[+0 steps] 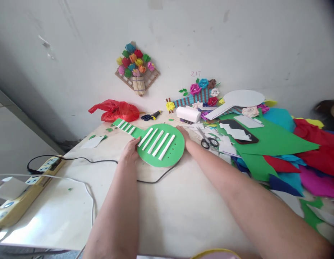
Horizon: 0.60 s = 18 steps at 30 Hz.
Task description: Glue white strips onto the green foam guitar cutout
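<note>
Apparently, positioning is in hand: the left hand [130, 149] pinches the striped green cutout [178, 144] on or just above the worktop [177, 208]; the right hand [184, 136] touches its rim, closure unclear. Shifting it calls for even support.

Open between forearms [118, 205], behind the bench [172, 216] front edge; blocked along left edge by power strip [39, 176], rightward by paper [274, 138].
</note>
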{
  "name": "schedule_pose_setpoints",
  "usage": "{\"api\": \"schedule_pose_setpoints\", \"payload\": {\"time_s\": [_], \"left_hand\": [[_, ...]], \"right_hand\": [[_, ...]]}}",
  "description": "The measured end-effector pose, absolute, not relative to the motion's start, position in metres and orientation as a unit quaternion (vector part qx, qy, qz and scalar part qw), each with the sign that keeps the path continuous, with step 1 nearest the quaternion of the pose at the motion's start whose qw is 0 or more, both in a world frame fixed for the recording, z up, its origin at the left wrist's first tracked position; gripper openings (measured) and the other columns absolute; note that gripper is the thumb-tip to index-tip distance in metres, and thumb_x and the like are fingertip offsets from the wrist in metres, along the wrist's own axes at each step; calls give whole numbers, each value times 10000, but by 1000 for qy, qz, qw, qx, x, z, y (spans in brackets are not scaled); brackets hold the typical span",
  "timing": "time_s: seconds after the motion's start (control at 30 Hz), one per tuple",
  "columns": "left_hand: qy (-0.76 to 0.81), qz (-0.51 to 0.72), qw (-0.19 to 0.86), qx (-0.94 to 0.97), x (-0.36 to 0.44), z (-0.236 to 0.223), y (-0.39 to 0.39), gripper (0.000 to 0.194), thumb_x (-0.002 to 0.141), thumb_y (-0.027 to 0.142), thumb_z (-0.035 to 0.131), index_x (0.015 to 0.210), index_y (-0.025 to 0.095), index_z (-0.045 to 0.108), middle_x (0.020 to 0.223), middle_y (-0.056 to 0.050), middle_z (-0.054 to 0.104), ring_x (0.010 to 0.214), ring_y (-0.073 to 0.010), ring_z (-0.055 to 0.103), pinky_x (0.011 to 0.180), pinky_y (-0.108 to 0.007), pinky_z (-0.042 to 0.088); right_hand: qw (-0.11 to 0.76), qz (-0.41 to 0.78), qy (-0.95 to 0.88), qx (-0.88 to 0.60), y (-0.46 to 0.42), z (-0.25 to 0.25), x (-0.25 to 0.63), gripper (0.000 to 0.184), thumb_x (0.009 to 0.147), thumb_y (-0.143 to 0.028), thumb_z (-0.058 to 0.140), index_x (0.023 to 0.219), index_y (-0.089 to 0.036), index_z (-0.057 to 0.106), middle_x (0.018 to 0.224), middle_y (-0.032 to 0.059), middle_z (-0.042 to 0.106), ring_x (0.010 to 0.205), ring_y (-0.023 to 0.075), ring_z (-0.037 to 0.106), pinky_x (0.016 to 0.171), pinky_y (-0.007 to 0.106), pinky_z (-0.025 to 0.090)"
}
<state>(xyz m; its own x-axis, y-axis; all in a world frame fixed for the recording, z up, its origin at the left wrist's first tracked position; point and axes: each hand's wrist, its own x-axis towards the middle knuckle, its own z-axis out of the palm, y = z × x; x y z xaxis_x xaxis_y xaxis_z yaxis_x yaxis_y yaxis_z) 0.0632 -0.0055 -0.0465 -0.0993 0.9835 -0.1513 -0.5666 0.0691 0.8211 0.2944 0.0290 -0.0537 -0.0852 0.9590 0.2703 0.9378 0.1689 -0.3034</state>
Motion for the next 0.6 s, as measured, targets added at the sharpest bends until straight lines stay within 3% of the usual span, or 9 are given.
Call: {"api": "schedule_pose_setpoints", "payload": {"time_s": [0.43,0.6], "left_hand": [[537,579,576,214,69,-40,-1,140,730,18,519,816,82,609,596,-62,638,545,-157,616,639,-289,533],[552,558,568,248,67,-45,-1,105,681,25,566,756,79,617,615,-85,644,605,-197,632,647,-323,525]], "right_hand": [[217,6,-741,-636,57,-63,311,330,812,-212,474,1121,-195,587,1104,99,567,1051,220,476,885,296,371],[323,113,-693,-634,63,-68,319,434,771,-273,553,1186,-144,530,1114,77,597,921,132,575,825,221,423]]}}
